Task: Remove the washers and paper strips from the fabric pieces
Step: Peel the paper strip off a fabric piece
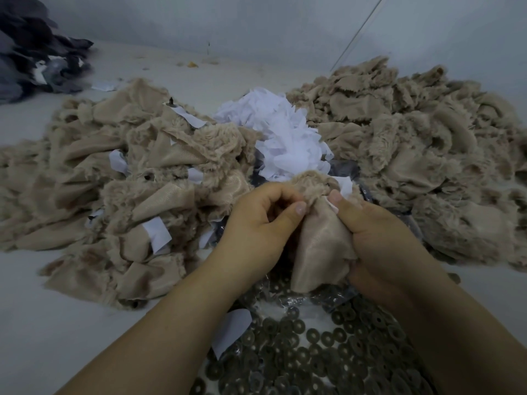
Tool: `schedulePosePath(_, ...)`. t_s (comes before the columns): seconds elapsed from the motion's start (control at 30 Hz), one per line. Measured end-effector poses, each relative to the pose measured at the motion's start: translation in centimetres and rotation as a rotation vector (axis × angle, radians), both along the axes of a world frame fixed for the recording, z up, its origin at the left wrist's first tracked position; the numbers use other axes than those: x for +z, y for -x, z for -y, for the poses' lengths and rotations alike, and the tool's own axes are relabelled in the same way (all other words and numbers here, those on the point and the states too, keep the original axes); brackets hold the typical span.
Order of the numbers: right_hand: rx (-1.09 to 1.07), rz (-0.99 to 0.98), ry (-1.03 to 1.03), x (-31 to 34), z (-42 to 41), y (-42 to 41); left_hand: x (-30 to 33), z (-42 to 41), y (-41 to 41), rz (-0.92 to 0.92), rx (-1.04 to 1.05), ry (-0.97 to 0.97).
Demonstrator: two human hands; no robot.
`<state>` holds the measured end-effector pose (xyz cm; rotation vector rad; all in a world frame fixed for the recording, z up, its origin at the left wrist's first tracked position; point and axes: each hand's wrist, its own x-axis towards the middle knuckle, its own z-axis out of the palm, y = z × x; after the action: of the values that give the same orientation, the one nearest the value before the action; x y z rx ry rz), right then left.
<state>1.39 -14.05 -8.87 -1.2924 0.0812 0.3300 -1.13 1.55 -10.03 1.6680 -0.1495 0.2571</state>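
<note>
- While both hands worked at the centre of the frame, they held one beige fabric piece (319,246) between them, plush side up and smooth backing hanging down.
- The left hand (256,220) curled its fingers and thumb round the piece's left edge.
- The right hand (379,238) gripped the right edge, its thumb pressed on a small white paper strip (343,186) at the top of the piece.
- A heap of dark round washers (328,349) lay on clear plastic at the lower centre, under the forearms.
- A mound of loose white paper strips (282,132) sat just above the hands.
- Beige fabric piles lay on the pale bench (42,323): one at left (128,181) with paper strips showing, one at right (413,155).
- Dark cloth (34,47) filled the upper left corner.
</note>
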Motion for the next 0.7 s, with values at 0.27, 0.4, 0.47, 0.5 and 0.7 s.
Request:
schedulePosePath(0.27,0.113,-0.165,-0.106,0.58,-0.04,0.54,-0.28,0.12,-0.08,0.003,0.051,0.088)
schedulePosePath(0.4,0.162,-0.219,-0.143,0.92,0.1,0.66,0.04,0.14,0.01,-0.001,0.046,0.13)
schedulePosePath(0.47,0.162,-0.243,-0.145,0.83,0.05,0.63,-0.04,0.15,-0.05,0.011,0.041,0.1)
schedulePosePath(0.5,0.161,-0.25,-0.148,0.8,0.06,0.62,-0.06,0.13,-0.06,0.015,0.037,0.091)
schedulePosePath(0.7,0.149,-0.225,-0.148,0.59,-0.03,0.64,0.21,0.41,0.33,0.049,-0.009,0.089)
